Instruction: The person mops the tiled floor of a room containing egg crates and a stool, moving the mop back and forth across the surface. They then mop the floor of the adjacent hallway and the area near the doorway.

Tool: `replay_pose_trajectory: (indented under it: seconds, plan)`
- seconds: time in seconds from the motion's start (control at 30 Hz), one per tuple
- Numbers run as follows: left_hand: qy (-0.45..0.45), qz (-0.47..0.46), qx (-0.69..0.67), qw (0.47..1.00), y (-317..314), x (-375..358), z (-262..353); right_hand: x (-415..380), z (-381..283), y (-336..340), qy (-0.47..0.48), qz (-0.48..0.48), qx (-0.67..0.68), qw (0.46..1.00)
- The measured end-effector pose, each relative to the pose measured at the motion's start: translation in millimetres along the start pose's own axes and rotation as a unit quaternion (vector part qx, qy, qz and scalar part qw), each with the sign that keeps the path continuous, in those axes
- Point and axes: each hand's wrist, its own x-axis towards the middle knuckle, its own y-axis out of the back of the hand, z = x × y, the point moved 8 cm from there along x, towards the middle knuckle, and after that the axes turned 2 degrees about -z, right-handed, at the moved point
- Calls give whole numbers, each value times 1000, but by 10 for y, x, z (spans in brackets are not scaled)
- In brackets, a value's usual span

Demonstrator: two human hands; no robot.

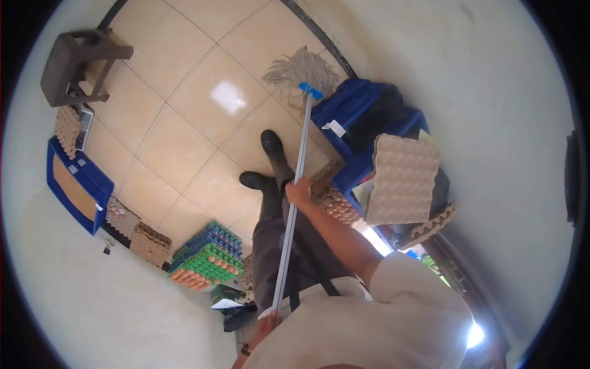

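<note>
A mop with a grey-white string head (302, 71), a blue clamp (311, 91) and a long metal handle (298, 163) reaches from my waist to the tiled floor. My right hand (298, 192) is closed around the middle of the handle. Close to my body, my left hand (267, 323) is wrapped round the handle's upper end; part of it is hidden by my shirt. The mop's strings lie spread on the tiles near the wall, beside a blue plastic crate (350, 101).
Brown egg trays (402, 178) stand on blue crates at right. Green and blue trays with eggs (209, 261) are stacked at lower left. Along the left wall are a blue bin (101, 178), more egg trays (150, 243) and a brown plastic stool (64, 58). My boots (271, 144) stand on the tiles.
</note>
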Motion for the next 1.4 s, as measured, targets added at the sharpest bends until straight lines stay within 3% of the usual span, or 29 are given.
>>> replay_pose_trajectory:
  seconds: [0.03, 0.07, 0.13, 0.23, 0.27, 0.3, 0.33, 0.37, 0.47, 0.57, 0.63, 0.73, 0.77, 0.8, 0.9, 0.93, 1.03, 1.07, 1.17, 1.3, 1.4]
  plan:
    - [-5, -10, -4, 1000, -30, 74, 177, 205, -23, 98, -12, -9, -3, 1000]
    - [-58, -28, -91, 994, -67, 311, 206, 209, -402, 310, -67, -73, 44, 994]
    - [-93, -27, -60, 993, 183, 678, 321, 642, -716, 454, -12, 6, 38, 999]
    - [-71, -22, -116, 990, 379, 833, 432, 618, -1367, 362, -28, -12, 38, 999]
    - [-47, -19, -146, 988, 427, 843, 441, 883, -1340, 159, 5, -1, 18, 1000]
    - [-83, 12, -157, 984, 459, 856, 530, 1118, -1300, -54, 32, 8, -1, 999]
    - [-120, 40, -169, 977, 390, 897, 661, 1077, -1701, -43, 86, 3, -23, 996]
    - [-103, 16, -222, 970, 287, 891, 894, 960, -2174, 30, 136, -2, -48, 990]
    - [-102, -5, -327, 939, 180, 1034, 1657, 1452, -3131, -141, 170, -46, -67, 982]
    - [-150, -2, -284, 947, 341, 1115, 2148, 1593, -3625, -192, 146, -119, -4, 982]
    - [-130, -7, -217, 967, 414, 964, 1995, 1712, -3314, -301, 147, -117, 28, 982]
    - [-125, -34, -124, 984, 529, 697, 1609, 1479, -2453, -144, 225, 43, 69, 971]
    - [-113, -48, -104, 987, 530, 585, 1443, 1133, -2172, -44, 121, -39, 148, 981]
    - [-141, -36, -69, 987, 522, 495, 1337, 896, -1914, 88, 62, -45, 144, 987]
    - [-55, -84, -142, 985, 269, 378, 897, 639, -1110, 427, -21, -65, 127, 990]
    - [-2, -117, -193, 974, 138, 384, 799, 668, -1094, 476, -27, -58, 92, 994]
    - [-53, -98, -192, 975, 38, 469, 947, 708, -1317, 621, -12, -17, -32, 999]
    - [-106, -72, -160, 979, 92, 507, 1051, 784, -1366, 581, 5, -20, -39, 999]
    - [-118, -51, -208, 970, 150, 919, 790, 1130, -1543, 304, 63, -13, -65, 996]
    - [-97, -89, -255, 958, 127, 1032, 689, 1396, -1289, 157, 111, 46, -104, 987]
    - [-32, -110, -317, 942, -191, 1004, 639, 1443, -1250, 306, 124, 47, -106, 986]
